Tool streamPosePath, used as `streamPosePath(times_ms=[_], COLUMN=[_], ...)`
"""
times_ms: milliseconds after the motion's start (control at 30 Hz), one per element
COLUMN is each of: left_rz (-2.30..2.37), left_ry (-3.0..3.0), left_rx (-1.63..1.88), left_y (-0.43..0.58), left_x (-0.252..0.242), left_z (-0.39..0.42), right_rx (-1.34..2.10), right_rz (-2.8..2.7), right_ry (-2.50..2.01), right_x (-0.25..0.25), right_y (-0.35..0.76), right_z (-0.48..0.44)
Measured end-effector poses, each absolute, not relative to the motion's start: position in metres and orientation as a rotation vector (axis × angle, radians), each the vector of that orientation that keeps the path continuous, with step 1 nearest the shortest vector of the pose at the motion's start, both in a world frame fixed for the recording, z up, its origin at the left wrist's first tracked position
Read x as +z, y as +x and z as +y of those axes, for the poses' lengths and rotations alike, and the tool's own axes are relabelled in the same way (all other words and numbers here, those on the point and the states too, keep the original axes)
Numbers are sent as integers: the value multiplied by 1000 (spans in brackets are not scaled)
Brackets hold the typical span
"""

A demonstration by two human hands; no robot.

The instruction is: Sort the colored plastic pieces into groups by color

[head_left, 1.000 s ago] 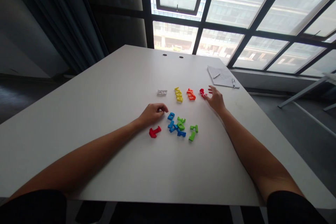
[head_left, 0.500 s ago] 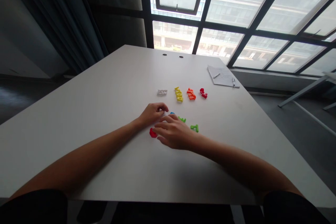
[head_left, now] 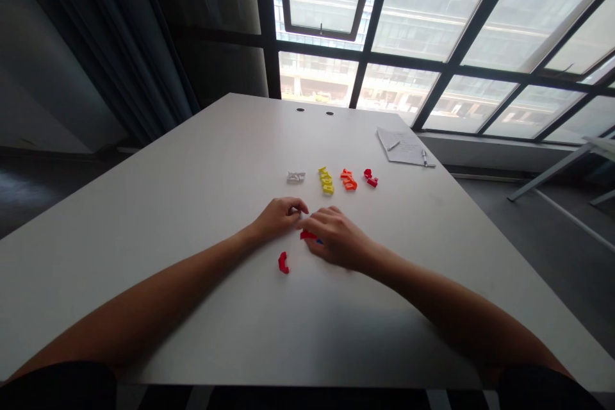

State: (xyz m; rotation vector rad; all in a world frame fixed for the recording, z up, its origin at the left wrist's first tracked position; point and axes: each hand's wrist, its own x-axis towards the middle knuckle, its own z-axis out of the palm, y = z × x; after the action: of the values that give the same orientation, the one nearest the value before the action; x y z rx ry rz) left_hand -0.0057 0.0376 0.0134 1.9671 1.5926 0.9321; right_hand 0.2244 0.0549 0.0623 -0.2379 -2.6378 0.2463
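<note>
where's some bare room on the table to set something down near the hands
Bare tabletop lies left of the left hand, and more lies below the lone red piece. It's crowded under the right hand, where red and blue pieces show, and along the row of white pieces, yellow pieces and orange pieces.

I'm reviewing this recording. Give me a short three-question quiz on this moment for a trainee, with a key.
1. What colour is the piece at the fingertips of the right hand? A yellow, B red, C white.
2. True or false: the yellow pieces lie between the white pieces and the orange pieces.
3. How many colour groups make up the row beyond the left hand and the right hand?

Key: 1 B; 2 true; 3 four.
</note>
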Motion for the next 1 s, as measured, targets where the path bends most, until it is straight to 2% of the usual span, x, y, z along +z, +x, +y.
streamPosePath(times_ms=[167,267,400,567,1000], left_rz=[1600,1649,1660,1669,1671], left_ry=[2212,2286,2351,2369,2367], left_rx=[817,795,794,774,781], left_y=[-22,-31,-33,-33,-33], left_x=[19,16,5,1,2], left_z=[38,40,45,46,46], right_rx=[145,-5,-24,9,-29], right_rz=[-2359,-2277,-2252,-2278,-2204], right_ry=[-559,-859,-1111,-1098,-1113], right_x=[65,41,6,-12,-20], right_y=[278,320,354,355,354], right_z=[135,182,219,236,242])
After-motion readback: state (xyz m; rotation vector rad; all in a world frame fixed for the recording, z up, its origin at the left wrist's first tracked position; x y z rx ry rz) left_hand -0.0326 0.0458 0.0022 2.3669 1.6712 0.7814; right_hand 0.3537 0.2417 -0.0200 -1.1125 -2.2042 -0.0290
